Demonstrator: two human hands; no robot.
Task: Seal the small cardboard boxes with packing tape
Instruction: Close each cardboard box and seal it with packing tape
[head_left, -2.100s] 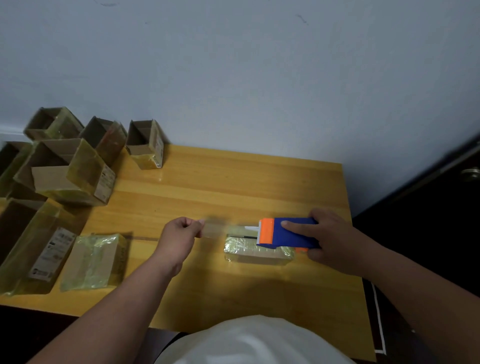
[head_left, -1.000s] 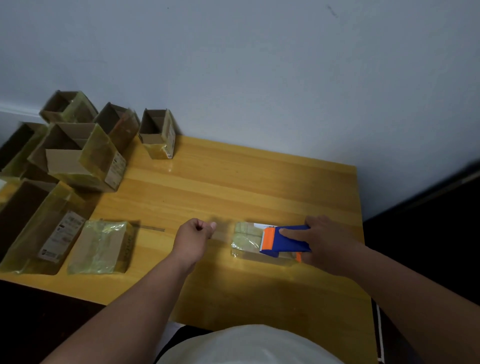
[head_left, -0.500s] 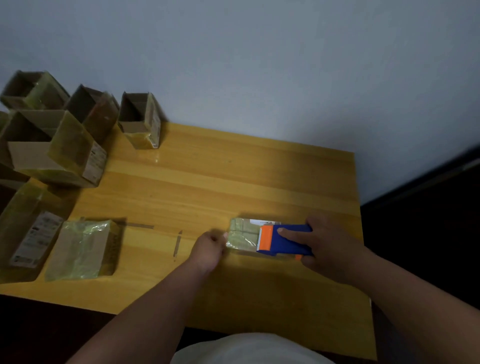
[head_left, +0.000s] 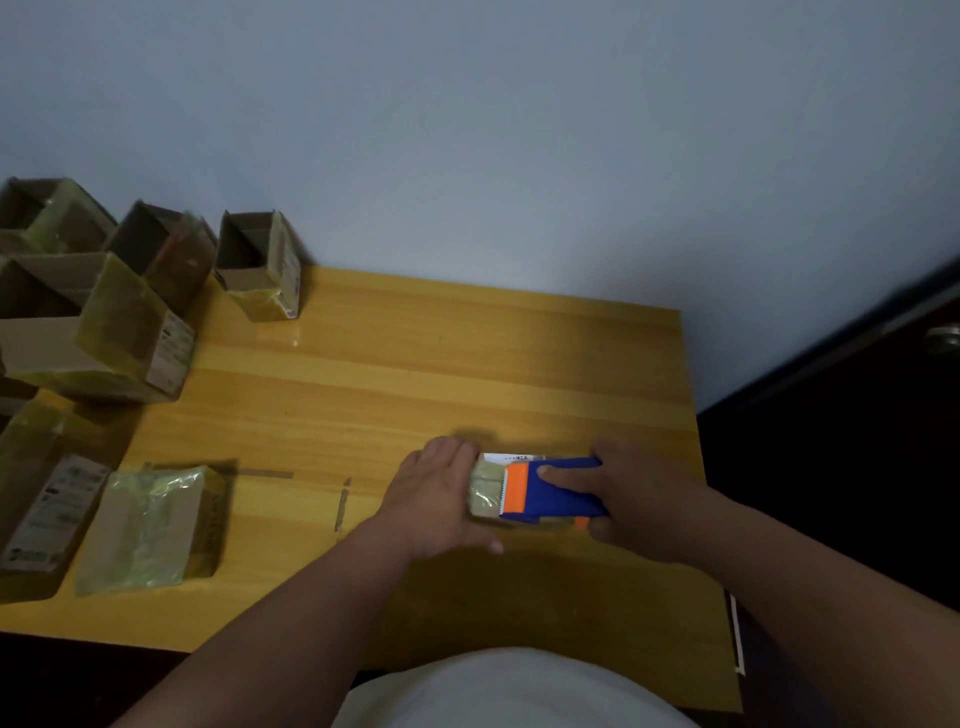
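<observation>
A small flat cardboard box (head_left: 485, 493), partly wrapped in clear tape, lies on the wooden table (head_left: 415, 374) near its right front. My right hand (head_left: 634, 499) grips a blue and orange tape dispenser (head_left: 550, 493) lying on top of the box, index finger stretched along it. My left hand (head_left: 441, 499) lies flat against the box's left end, fingers spread over it. Most of the box is hidden under the dispenser and both hands.
A taped box (head_left: 150, 525) lies at the front left. Several open cardboard boxes (head_left: 260, 265) crowd the table's left side and back left corner. Two loose tape strips (head_left: 342, 501) stick to the table between the boxes. A dark door (head_left: 857, 415) stands to the right.
My left hand let the pulled tape end down and moved right until it pressed on the box's left end. The dispenser stayed on the box under my right hand.
</observation>
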